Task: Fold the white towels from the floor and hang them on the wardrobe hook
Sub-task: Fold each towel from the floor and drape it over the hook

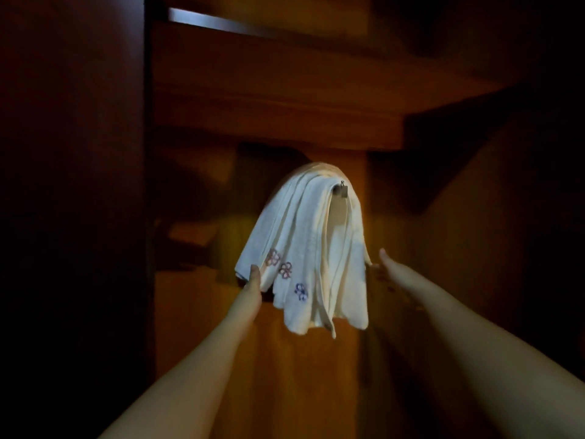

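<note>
Head view: I look along both bare forearms into a dim, dark-brown wooden wardrobe (285,99).
Left hand: my left hand (252,282) touches the lower left edge of the towels, thumb up against the cloth. The fingers go behind the fabric, so I cannot tell whether they pinch it or only steady it.
Right hand: my right hand (384,267) sits at the lower right edge, thumb raised, fingers looking loose and straight beside the cloth. It appears to hold nothing, though the shadow makes this uncertain.
Why the hands are there: I judge they flank the bundle to even out the drape and stop it sliding off.
Towels: the folded white terry towels with small pink and purple stitched flowers (304,248) hang in several layers, draped over the hook with their ends down on both sides.
Hook: a small metal hook (341,189) shows under the fold at the top, fixed to the wardrobe's back panel.
Task state: hanging looks nearly done; the floor is not visible.
</note>
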